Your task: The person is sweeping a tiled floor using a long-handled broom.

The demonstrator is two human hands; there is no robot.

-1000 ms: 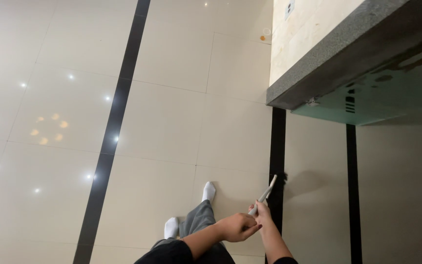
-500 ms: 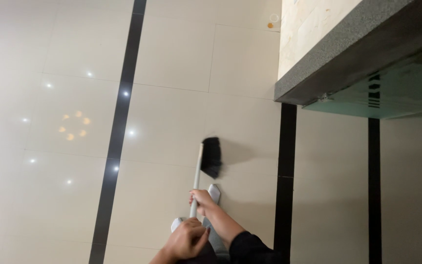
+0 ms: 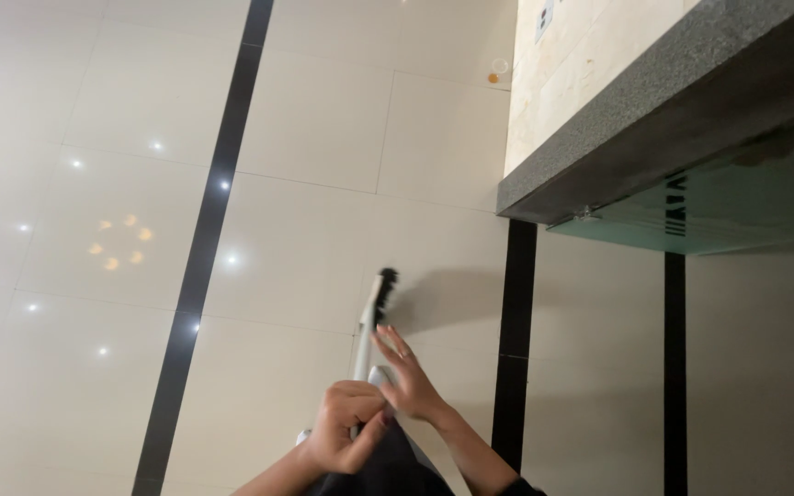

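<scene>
A broom with a pale handle [image 3: 364, 342] and a black bristle head [image 3: 385, 283] reaches out over the glossy floor in front of me. My left hand [image 3: 345, 428] is closed in a fist around the near end of the handle. My right hand [image 3: 405, 374] lies just beyond it with its fingers stretched out and apart, resting against the handle's side rather than wrapped around it. The bristle head shows edge-on and casts a shadow to its right. My dark trouser legs and a white shoe [image 3: 302, 437] show below the hands.
Glossy beige floor tiles [image 3: 305, 138] carry black stripes [image 3: 204, 248] [image 3: 515, 340] and ceiling light reflections. A grey stone ledge [image 3: 654, 110] over a green glass panel [image 3: 737, 211] juts in at the upper right. A small orange bit [image 3: 493, 79] lies by the wall.
The broom has swung from the black stripe on the right over to the middle tiles. Its head has turned edge-on, and my right hand has opened its fingers along the handle.
</scene>
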